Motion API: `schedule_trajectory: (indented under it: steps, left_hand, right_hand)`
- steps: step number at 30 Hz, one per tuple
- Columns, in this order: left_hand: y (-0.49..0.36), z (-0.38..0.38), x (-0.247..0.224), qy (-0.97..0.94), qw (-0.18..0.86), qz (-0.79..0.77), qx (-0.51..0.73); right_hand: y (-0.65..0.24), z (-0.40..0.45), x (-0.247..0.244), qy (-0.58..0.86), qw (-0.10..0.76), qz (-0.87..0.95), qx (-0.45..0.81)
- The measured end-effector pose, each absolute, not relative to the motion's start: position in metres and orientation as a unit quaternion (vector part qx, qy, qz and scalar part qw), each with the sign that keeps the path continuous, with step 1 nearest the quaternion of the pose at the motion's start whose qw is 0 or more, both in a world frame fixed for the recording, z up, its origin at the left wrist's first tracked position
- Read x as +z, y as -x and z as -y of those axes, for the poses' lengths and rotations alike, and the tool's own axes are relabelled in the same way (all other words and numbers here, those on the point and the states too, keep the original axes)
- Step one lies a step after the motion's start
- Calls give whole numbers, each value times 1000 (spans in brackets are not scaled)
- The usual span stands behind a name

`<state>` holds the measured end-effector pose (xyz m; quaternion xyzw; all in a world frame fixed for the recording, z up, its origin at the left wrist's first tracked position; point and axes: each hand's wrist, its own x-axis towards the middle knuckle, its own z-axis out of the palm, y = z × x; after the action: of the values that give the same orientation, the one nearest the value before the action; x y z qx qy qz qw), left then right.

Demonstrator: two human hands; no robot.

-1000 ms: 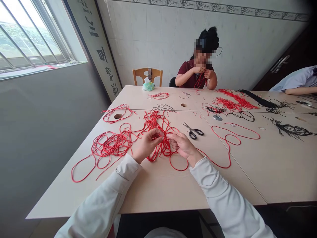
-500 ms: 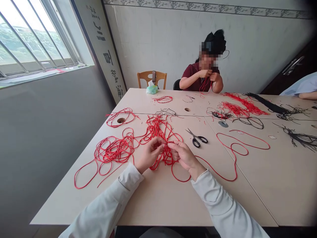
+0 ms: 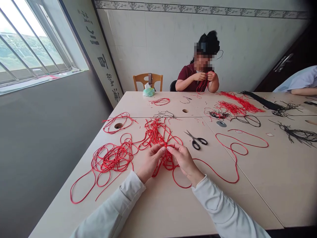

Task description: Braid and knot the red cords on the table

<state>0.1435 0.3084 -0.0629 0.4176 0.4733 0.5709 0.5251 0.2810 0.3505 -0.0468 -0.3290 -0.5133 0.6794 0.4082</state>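
Between my two hands is a thin red cord, pinched at the fingertips. My left hand is closed on it from the left, thumb against forefinger. From the right, my right hand grips the same cord with thumb and forefinger, close beside the left fingertips. Beneath and behind the hands lies a bundle of twisted red cords, partly covered by them. A loose red cord runs from under my right hand across the table. Black-handled scissors rest with blades parted, right of the bundle.
A tangled red cord pile lies at left, with a smaller red coil by a table hole. Black cords and a metal disc are at right. Across the table, a person handles red cord.
My view has shifted slightly, so the table contents sit a little lower and left. My fingertips stay together on the red cord, the right hand's fingers now less curled.
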Motion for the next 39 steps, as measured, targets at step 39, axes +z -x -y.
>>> schedule_trajectory:
  steps: [39]
  left_hand:
    - [-125, -332, -52, -325, 504, -480, 641]
  right_hand:
    - [-296, -368, -44, 398, 397, 748, 353]
